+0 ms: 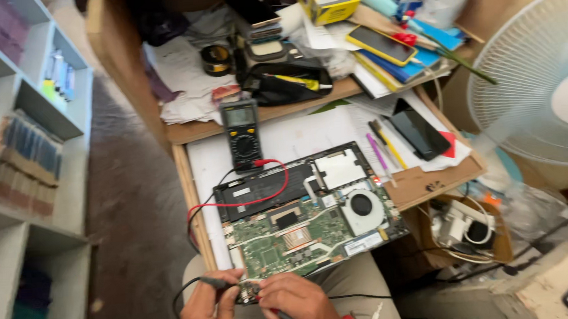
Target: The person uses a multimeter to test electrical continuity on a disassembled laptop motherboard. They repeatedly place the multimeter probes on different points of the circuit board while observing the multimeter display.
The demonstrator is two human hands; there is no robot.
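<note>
In the head view an opened laptop (309, 213) lies bottom-up on the bench (428, 183), its back cover off, tilted so that its near corner reaches the bench's front edge just above the person's lap. Its inside is bare to see — a green circuit board (288, 240) across the near half, a long black battery (266, 187) along the far edge, a round grey cooling fan (363, 207) at the right and a pale square panel (339, 168) behind the fan. The left hand (207, 306) pinches a black test probe (214, 283) between thumb and fingers, closed narrowly on it, with the tip at the laptop's near left corner. The right hand (298, 301) is curled around a red test probe (282, 318), its fingertips touching the same corner just beside the left hand. A red lead (266, 198) loops over the battery and a black lead (196, 212) runs down the laptop's left side; both rise to a dark digital multimeter (242, 134) lying just behind the laptop. To the right of it are two pens (384, 146) and a black phone (418, 132) on loose white papers. Farther back a raised shelf holds a black pouch (286, 83), a roll of dark tape (216, 59), a yellow box (326, 0), a yellow-cased phone (381, 44) and stacked books. A white fan (539, 75) stands at the right, and a pale shelving unit (30, 127) at the left.
</note>
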